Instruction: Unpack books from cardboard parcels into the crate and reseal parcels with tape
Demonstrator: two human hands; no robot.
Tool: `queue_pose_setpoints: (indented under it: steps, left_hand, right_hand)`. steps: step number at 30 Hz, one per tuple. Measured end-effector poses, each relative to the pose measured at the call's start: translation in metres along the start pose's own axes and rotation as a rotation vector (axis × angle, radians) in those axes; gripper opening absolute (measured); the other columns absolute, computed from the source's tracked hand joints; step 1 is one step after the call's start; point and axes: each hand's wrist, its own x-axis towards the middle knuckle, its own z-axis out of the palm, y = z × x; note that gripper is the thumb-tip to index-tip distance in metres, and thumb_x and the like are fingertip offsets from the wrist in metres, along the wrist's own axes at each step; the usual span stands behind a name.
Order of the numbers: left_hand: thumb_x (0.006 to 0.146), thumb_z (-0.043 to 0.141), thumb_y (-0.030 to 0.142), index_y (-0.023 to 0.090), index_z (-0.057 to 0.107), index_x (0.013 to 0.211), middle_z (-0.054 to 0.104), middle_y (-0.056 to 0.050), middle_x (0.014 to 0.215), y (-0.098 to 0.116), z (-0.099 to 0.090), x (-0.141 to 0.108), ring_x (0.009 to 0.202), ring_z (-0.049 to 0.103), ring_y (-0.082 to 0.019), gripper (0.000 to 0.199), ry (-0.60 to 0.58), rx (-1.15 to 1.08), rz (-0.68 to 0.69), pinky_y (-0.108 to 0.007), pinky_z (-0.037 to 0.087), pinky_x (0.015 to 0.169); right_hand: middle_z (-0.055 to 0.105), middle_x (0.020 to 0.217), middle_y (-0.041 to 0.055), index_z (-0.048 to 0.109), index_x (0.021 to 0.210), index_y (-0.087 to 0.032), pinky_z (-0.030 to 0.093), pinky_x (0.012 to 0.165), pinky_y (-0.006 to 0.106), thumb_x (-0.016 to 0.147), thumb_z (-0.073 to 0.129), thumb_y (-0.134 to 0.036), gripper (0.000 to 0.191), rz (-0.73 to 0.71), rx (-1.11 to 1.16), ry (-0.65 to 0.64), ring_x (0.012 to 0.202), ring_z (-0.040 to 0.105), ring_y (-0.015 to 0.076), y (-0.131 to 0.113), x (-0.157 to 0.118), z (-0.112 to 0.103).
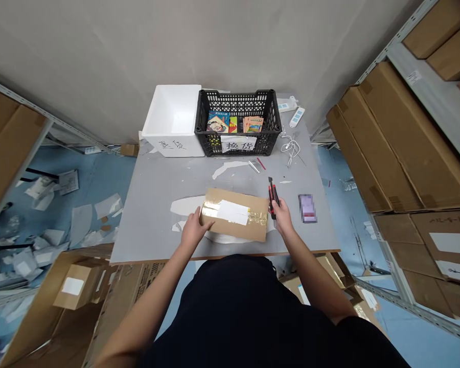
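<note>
A flat brown cardboard package [233, 232] lies slightly tilted near the table's front edge, with shiny tape and a white label [233, 211] on top. My left hand [193, 228] grips its left end, thumb on top. In my right hand [282, 215], beside the package's right end, is a red and black box cutter [273, 198] pointing away from me. Its dark tip faces the back of the table.
A white foam box [176, 145] and a black crate [237, 137] holding booklets [218, 121] stand at the table's back. A phone [308, 208] lies right, a white cable [290, 148] and power strips [297, 117] behind it. Boxes on shelves [402, 138] flank the right side.
</note>
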Motion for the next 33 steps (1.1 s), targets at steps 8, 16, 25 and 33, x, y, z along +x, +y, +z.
queue_pose_setpoints:
  steps: [8, 16, 25, 33]
  left_hand:
    - [0.088, 0.053, 0.057, 0.019, 0.029, 0.151, 0.031, -0.020, 0.153, -0.002, 0.018, -0.036, 0.141, 0.031, -0.037, 0.077, 0.098, 0.131, 0.297, -0.050, 0.035, 0.108]
    - [0.078, 0.063, 0.064, 0.024, 0.034, 0.150, 0.029, -0.016, 0.158, 0.030, 0.018, -0.013, 0.148, 0.016, -0.037, 0.088, -0.084, 0.341, 0.748, -0.058, 0.007, 0.118]
    - [0.081, 0.065, 0.054, 0.025, 0.037, 0.149, 0.031, -0.015, 0.157, 0.064, 0.038, -0.011, 0.148, 0.017, -0.035, 0.078, -0.137, 0.355, 0.894, -0.059, 0.009, 0.118]
    - [0.083, 0.062, 0.055, 0.024, 0.041, 0.146, 0.034, -0.016, 0.155, 0.068, 0.046, -0.016, 0.148, 0.017, -0.037, 0.074, -0.099, 0.334, 0.857, -0.062, 0.006, 0.117]
  right_hand:
    - [0.068, 0.096, 0.0051, 0.061, 0.111, -0.020, 0.054, 0.060, 0.029, 0.073, 0.071, -0.053, 0.051, 0.084, 0.116, -0.118, 0.070, 0.063, 0.0156, -0.005, 0.016, -0.027]
    - [0.070, 0.084, 0.0035, 0.050, 0.140, -0.019, 0.039, 0.037, 0.021, 0.076, 0.069, -0.051, 0.074, 0.204, -0.011, -0.191, 0.051, 0.055, 0.0114, 0.030, -0.041, -0.079]
    - [0.069, 0.079, 0.0015, 0.051, 0.142, -0.023, 0.037, 0.035, 0.021, 0.077, 0.068, -0.045, 0.071, 0.228, -0.061, -0.311, 0.045, 0.049, 0.0095, 0.023, -0.050, -0.094]
    - [0.063, 0.069, -0.0031, 0.049, 0.144, -0.024, 0.034, 0.035, 0.020, 0.080, 0.066, -0.042, 0.068, 0.264, -0.161, -0.451, 0.040, 0.045, 0.0076, 0.009, -0.039, -0.112]
